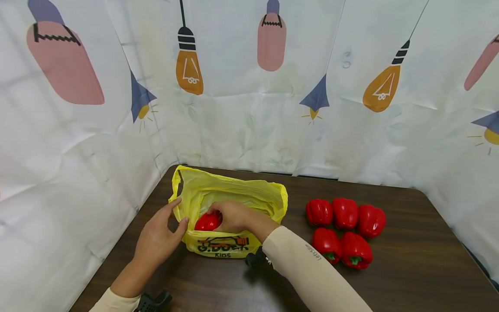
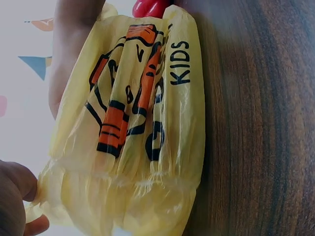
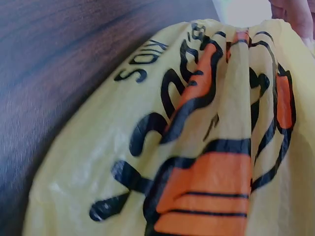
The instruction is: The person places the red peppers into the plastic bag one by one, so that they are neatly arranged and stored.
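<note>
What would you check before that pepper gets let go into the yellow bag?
1. Bag mouth held open: ok. The left hand pinches the rim of the yellow bag at its left edge.
2. Pepper under control: ok. The right hand grips the red pepper at the bag's mouth.
3. Pepper fully inside the bag: cannot tell; it shows at the opening, the bottom is hidden.
4. Bag resting steady on the table: ok, it lies on the wood, printed side toward the person.
5. Remaining peppers within sight: ok. Five peppers sit grouped on the table to the bag's right, apart from it.
</note>
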`<state>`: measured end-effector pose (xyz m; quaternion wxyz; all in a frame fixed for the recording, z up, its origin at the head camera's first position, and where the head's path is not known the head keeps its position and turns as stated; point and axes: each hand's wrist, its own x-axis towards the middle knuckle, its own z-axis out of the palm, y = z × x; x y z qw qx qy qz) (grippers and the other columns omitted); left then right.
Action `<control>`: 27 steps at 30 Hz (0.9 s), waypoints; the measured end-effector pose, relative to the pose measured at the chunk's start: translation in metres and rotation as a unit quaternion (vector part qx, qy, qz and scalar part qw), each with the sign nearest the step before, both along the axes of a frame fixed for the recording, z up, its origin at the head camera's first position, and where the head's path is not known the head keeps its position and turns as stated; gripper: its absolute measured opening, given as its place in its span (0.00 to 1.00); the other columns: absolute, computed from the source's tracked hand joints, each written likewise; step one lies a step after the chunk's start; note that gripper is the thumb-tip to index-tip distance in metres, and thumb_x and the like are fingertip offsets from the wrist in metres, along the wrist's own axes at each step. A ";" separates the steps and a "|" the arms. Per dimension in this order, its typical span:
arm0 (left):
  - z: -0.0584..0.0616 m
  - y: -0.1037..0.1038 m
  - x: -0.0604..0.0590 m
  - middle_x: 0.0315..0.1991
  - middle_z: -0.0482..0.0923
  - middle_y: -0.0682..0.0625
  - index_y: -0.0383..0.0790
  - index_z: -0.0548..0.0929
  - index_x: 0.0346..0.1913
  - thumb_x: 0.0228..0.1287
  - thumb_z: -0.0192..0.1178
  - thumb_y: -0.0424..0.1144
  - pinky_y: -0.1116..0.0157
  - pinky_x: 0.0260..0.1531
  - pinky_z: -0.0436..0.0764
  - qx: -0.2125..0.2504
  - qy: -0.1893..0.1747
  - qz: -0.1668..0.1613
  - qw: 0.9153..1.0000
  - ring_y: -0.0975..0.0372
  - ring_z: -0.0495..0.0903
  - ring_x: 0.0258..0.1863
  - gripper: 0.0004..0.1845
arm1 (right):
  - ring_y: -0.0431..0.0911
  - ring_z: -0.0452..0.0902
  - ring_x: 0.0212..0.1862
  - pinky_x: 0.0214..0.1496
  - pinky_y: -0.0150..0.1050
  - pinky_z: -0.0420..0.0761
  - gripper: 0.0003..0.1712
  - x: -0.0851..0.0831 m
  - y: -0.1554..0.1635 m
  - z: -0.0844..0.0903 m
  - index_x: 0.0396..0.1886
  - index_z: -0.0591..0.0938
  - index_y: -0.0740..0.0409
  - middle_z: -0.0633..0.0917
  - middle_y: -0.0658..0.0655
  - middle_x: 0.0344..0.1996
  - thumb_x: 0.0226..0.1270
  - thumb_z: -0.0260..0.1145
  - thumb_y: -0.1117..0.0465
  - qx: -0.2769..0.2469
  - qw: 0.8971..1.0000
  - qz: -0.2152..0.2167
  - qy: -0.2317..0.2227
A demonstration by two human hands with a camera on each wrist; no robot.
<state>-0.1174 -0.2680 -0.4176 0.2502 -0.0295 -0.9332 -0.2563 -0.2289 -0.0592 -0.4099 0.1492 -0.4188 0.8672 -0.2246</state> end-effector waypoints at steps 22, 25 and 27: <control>0.003 0.011 -0.003 0.64 0.77 0.36 0.39 0.73 0.71 0.65 0.69 0.39 0.38 0.52 0.78 0.003 -0.042 -0.012 0.999 0.41 0.78 0.59 0.32 | 0.35 0.78 0.42 0.44 0.25 0.78 0.32 -0.001 0.005 0.006 0.62 0.81 0.52 0.84 0.46 0.49 0.59 0.79 0.51 -0.025 0.999 0.001 0.040; 0.003 0.012 -0.004 0.64 0.77 0.36 0.39 0.73 0.71 0.65 0.69 0.39 0.38 0.52 0.78 0.005 -0.044 -0.014 0.999 0.41 0.78 0.60 0.32 | 0.34 0.78 0.42 0.44 0.25 0.78 0.31 0.000 0.001 0.004 0.62 0.81 0.52 0.84 0.45 0.48 0.60 0.79 0.53 -0.025 0.999 0.006 0.029; 0.003 0.012 -0.004 0.64 0.77 0.36 0.39 0.73 0.71 0.65 0.69 0.38 0.39 0.52 0.78 0.006 -0.046 -0.016 0.999 0.41 0.78 0.60 0.32 | 0.34 0.77 0.43 0.45 0.25 0.78 0.31 0.001 0.000 0.002 0.63 0.81 0.52 0.84 0.45 0.49 0.60 0.79 0.54 -0.023 1.000 0.006 0.019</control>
